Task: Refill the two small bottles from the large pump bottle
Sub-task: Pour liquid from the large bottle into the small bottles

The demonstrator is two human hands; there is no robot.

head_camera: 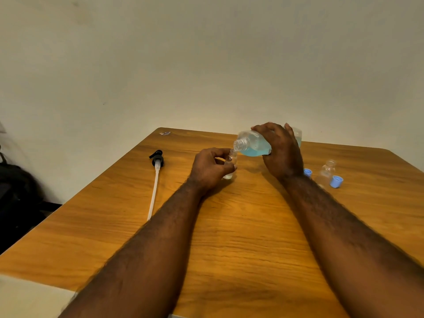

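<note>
my left hand (210, 168) pinches the first small bottle (230, 175) upright on the table (229, 237), fingers curled round its body. my right hand (282, 152) is wrapped over the large bottle (252, 144), which i hold tipped almost flat, its open threaded mouth right at the small bottle's neck. the blue liquid lies along the large bottle's lower side, reaching toward the mouth; whether a stream is running i cannot tell. i judge i'm in the pour for the first bottle, with little in it so far. the next move calls for a slow further tilt, mouth kept over that narrow neck, then levelling off before it overflows. to my right the second small bottle (328, 171) stands uncapped, a blue cap (336, 181) just beside it and the other blue cap (308, 172) by my wrist. the pump (157, 159) lies well off to my left.
</note>
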